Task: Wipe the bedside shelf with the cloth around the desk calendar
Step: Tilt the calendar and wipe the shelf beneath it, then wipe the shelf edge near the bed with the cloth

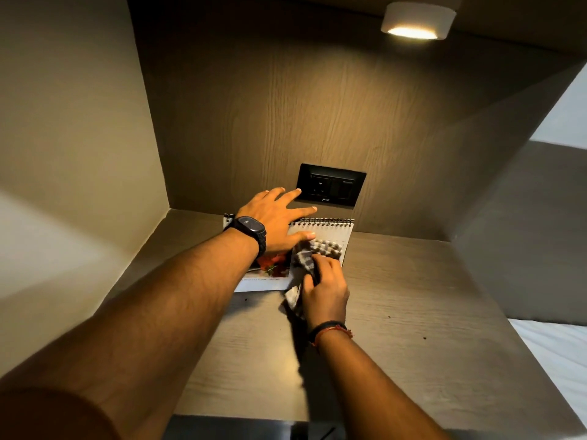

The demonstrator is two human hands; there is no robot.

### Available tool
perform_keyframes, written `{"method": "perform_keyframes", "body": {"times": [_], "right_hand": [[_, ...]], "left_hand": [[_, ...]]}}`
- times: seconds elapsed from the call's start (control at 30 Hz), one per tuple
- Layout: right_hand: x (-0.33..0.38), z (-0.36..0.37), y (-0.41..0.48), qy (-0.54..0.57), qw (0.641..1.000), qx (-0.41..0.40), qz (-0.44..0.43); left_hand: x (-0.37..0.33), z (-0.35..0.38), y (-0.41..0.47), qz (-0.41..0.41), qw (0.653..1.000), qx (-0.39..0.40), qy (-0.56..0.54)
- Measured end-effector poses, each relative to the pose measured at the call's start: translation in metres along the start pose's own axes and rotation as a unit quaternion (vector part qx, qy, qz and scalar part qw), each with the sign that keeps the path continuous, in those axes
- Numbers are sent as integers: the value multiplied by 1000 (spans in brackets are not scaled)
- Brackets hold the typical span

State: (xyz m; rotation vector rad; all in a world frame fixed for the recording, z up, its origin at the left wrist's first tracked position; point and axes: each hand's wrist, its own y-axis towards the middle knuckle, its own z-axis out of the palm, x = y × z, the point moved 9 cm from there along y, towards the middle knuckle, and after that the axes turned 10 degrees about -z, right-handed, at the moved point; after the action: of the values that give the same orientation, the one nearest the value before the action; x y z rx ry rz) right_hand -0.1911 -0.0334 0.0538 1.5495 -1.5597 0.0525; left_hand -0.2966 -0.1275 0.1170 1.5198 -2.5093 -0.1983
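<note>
A spiral-bound desk calendar (330, 231) with a red flower picture stands at the back of the wooden bedside shelf (413, 312). My left hand (279, 217), with a black watch on the wrist, is over the calendar's top edge, fingers spread, thumb against its front page. My right hand (327, 287) holds a grey checked cloth (320, 249), bunched against the calendar's front and hanging down to the shelf just in front of it.
A black socket and switch plate (330, 185) is on the back panel just above the calendar. A lit round lamp (416, 22) sits under the top board. Side walls close the niche left and right. White bedding (559, 354) lies at the right.
</note>
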Motion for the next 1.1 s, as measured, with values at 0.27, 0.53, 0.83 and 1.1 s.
{"method": "perform_keyframes", "body": {"times": [0.27, 0.53, 0.83, 1.1], "right_hand": [[-32, -23, 2, 22, 985, -109, 135], [0, 19, -10, 20, 976, 200, -85], [-97, -135, -11, -128, 988, 42, 82], [-183, -264, -52, -398, 898, 37, 185]], "left_hand": [[1, 2, 1, -1, 1000, 2, 0], [1, -1, -1, -9, 1000, -19, -2], [-40, -43, -19, -21, 993, -118, -17], [-222, 0, -51, 101, 987, -31, -119]]}}
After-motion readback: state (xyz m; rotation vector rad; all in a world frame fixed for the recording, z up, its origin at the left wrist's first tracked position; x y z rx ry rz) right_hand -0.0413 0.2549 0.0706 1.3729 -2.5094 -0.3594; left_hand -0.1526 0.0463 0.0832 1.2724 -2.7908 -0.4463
